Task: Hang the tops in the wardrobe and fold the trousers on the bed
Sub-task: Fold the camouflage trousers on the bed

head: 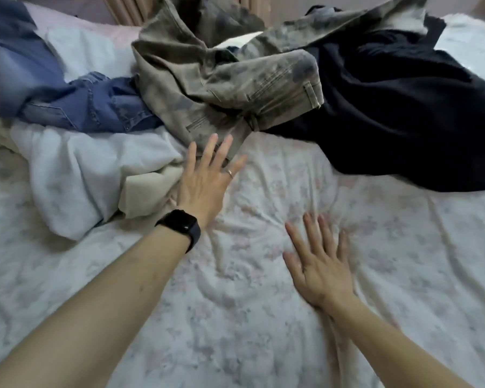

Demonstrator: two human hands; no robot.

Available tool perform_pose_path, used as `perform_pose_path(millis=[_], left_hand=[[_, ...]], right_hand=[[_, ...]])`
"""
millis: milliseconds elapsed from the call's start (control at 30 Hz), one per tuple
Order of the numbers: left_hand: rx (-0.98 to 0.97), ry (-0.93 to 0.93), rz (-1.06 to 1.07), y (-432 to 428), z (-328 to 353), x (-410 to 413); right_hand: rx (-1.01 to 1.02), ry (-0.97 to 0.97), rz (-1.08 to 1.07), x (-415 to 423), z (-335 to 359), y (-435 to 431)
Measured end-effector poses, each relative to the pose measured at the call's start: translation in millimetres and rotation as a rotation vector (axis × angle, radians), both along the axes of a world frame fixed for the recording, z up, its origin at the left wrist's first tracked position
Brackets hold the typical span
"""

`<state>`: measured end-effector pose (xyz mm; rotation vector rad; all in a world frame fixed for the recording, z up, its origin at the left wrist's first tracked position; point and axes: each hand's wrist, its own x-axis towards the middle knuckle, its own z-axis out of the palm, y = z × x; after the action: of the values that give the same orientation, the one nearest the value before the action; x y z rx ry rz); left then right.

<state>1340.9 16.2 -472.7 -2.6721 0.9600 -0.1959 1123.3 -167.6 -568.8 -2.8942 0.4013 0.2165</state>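
I'm pressing my right hand (pixel 319 261) flat on the floral bed sheet (pixel 263 317), holding nothing. My left hand (pixel 205 177) is resting open, fingertips touching one pair of camouflage trousers (pixel 235 88). One pair of jeans (pixel 95 105) is lying to their left and one black garment (pixel 389 113) to their right (kind unclear), both cut off.
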Motion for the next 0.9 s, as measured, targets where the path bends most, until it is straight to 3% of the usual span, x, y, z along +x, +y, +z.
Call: perform_pose_path(millis=[100, 200, 300, 433, 567, 633, 733, 800, 900], left_hand=[[0.071, -0.059, 0.044, -10, -16, 26], [0.066, 0.0, 0.119, -17, -15, 36], [0.062, 0.035, 0.044, -26, 15, 35], [-0.316, 0.12, 0.018, -4, 99, 27], [-0.704, 0.193, 0.057, 26, 200, -7], [-0.831, 0.203, 0.031, 31, 245, -33], [-0.955, 0.156, -0.018, 34, 300, -71], [-1.034, 0.144, -0.026, 39, 337, -98], [-1.058, 0.167, -0.048, 47, 385, -150]], right_hand=[[0.006, -0.028, -0.005, 0, -11, -1], [0.025, -0.005, -0.001, 2, -18, -3], [0.036, 0.098, -0.015, 6, -22, -6], [0.084, 0.419, -0.009, 22, 6, -10], [0.412, 0.676, -0.023, 18, 102, -3], [0.721, 0.612, -0.186, -8, 154, 9], [1.061, 0.274, -0.505, -55, 231, 28], [1.081, 0.008, -0.569, -76, 281, 35], [1.082, -0.177, -0.503, -109, 351, 52]])
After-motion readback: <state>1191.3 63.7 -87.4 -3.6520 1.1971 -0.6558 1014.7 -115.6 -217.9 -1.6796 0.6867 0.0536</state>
